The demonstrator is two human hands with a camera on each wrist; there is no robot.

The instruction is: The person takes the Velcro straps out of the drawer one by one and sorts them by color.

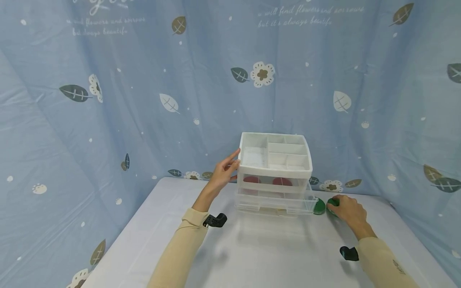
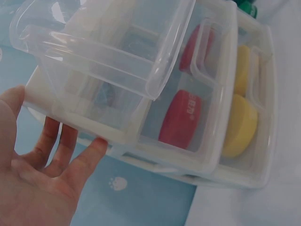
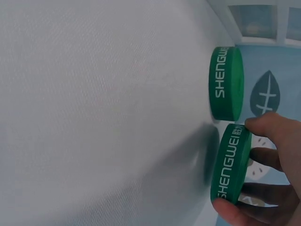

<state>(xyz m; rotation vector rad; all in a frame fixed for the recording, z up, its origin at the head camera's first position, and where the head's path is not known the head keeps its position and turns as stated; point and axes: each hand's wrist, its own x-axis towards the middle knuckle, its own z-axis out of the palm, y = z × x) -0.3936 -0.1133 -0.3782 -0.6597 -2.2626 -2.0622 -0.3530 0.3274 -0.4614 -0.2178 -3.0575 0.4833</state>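
Observation:
A white drawer unit (image 1: 275,174) with a divided top tray stands at the back of the table, and a clear drawer (image 2: 108,61) juts out from its front. My left hand (image 1: 224,172) touches the unit's left side with spread fingers, thumb near the front edge. Inside, behind clear fronts, are red discs (image 2: 181,120) and, one level lower, yellow discs (image 2: 241,125). To the right of the unit, my right hand (image 1: 348,210) pinches a green disc (image 3: 230,162) printed SHENGWEI by its edge, slightly tilted. A second green disc (image 3: 226,84) stands on edge beside it.
The white table (image 1: 273,256) reaches back to a blue curtain (image 1: 201,120) with leaf and flower prints, which hangs close behind the unit. Black wrist cameras sit under both forearms, the left camera (image 1: 216,220) and the right camera (image 1: 349,253).

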